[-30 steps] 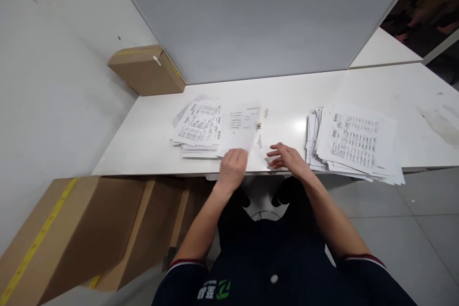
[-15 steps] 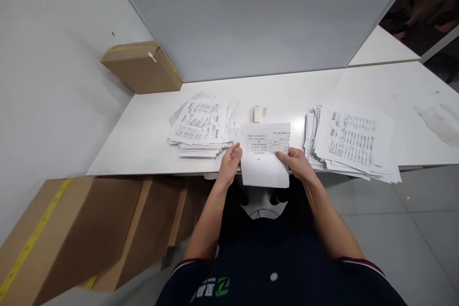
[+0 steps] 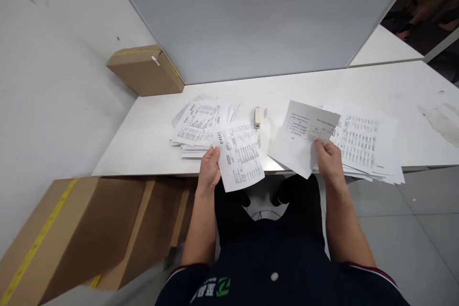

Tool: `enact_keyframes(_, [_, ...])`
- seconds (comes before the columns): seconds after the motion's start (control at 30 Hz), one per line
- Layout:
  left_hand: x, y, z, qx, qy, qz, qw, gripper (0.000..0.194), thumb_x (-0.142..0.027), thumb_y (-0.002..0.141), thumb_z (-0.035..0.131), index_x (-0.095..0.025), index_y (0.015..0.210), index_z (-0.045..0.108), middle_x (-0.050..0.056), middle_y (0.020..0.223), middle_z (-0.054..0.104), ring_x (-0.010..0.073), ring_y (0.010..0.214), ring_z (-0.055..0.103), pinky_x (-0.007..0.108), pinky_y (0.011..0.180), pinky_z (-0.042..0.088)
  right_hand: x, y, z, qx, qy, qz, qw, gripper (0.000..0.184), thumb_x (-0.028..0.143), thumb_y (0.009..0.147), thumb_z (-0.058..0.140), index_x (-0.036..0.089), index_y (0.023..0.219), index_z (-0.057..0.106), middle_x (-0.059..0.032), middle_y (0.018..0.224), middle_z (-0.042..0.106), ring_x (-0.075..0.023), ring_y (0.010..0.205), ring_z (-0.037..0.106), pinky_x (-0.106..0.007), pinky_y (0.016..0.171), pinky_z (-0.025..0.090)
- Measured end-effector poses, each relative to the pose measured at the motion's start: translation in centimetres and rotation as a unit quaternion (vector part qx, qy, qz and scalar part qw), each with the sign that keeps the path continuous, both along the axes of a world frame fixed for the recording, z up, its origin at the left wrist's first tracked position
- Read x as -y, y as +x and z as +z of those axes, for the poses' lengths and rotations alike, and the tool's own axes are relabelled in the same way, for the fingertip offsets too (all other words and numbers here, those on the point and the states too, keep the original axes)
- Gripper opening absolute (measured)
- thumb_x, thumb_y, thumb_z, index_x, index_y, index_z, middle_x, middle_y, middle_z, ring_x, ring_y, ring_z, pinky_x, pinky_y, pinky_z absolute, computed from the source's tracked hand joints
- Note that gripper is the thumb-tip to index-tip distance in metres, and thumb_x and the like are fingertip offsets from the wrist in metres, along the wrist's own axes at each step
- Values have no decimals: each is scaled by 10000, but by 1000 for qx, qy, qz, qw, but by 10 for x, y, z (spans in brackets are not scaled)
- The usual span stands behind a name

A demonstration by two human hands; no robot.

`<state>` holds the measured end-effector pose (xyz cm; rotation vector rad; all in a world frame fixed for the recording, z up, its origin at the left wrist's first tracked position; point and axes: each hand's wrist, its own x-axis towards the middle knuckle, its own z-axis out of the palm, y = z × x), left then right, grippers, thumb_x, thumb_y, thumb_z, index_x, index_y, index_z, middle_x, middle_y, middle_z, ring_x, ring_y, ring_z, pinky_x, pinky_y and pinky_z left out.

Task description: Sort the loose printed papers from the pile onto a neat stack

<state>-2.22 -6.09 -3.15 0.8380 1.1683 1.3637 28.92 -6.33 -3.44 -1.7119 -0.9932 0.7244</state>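
Pinched at its left edge, a printed sheet (image 3: 241, 155) is in my left hand (image 3: 210, 167), its lower part past the desk's front edge. My right hand (image 3: 329, 158) is closed on the right side of another printed sheet (image 3: 304, 136), which is tilted and partly covers the right paper stack (image 3: 362, 141). Beyond my left hand lies the left paper stack (image 3: 199, 122), several loosely piled printed sheets. Between the two held sheets, farther back, a small cream-coloured block-shaped object (image 3: 257, 117) rests on the desk.
The white desk (image 3: 143, 138) runs up against a grey panel (image 3: 251, 19). A cardboard box (image 3: 147, 71) stands in the back left corner. Larger cardboard boxes (image 3: 71, 229) are below the desk at the left. Dark stains mark the desk's right end.
My hands have moved apart. Where both held paper together in front of me, each now has its own sheet: one to the left, one over the right stack's edge.
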Motion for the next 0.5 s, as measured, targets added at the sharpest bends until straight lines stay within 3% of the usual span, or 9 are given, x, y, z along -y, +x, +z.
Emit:
enact_keyframes(0.1, [1, -5, 11, -5, 12, -9, 1000, 348, -422, 793, 545, -226, 1076, 595, 72, 1105, 633, 227, 1114, 536, 390, 904, 482, 3, 2, 8, 17, -7, 5, 1000, 325, 441, 762, 490, 149, 831, 618, -52, 790, 638, -206, 769, 567, -311, 665, 446])
enact_keyframes(0.2, [1, 5, 14, 5, 14, -32, 999, 327, -414, 795, 546, -220, 1050, 608, 68, 1078, 645, 230, 1082, 558, 402, 901, 479, 6, -14, 9, -67, -27, 120, 990, 349, 441, 761, 506, 154, 912, 634, -58, 824, 658, -217, 819, 586, -319, 696, 461])
enact_keyframes(0.3, [-1, 20, 10, 0, 16, -42, 999, 303, -414, 788, 558, -201, 993, 625, 64, 1030, 660, 219, 1017, 592, 389, 876, 487, 7, -36, 6, -185, -69, 234, 952, 394, 461, 768, 512, 165, 1002, 626, -64, 848, 675, -217, 798, 613, -326, 674, 485])
enact_keyframes(0.4, [-1, 32, 2, -29, 21, -30, 999, 327, -433, 779, 563, -179, 975, 627, 62, 979, 668, 200, 934, 619, 355, 826, 501, 9, -54, 7, -245, -88, 280, 924, 427, 487, 783, 503, 182, 1064, 607, -69, 903, 679, -221, 835, 624, -338, 698, 499])
enact_keyframes(0.5, [-1, 40, -5, -59, 27, -19, 998, 355, -451, 768, 564, -158, 958, 631, 66, 919, 673, 187, 872, 626, 327, 782, 506, 9, -64, 11, -246, -72, 309, 916, 436, 507, 820, 450, 190, 1077, 605, -72, 1010, 660, -221, 948, 599, -348, 802, 482])
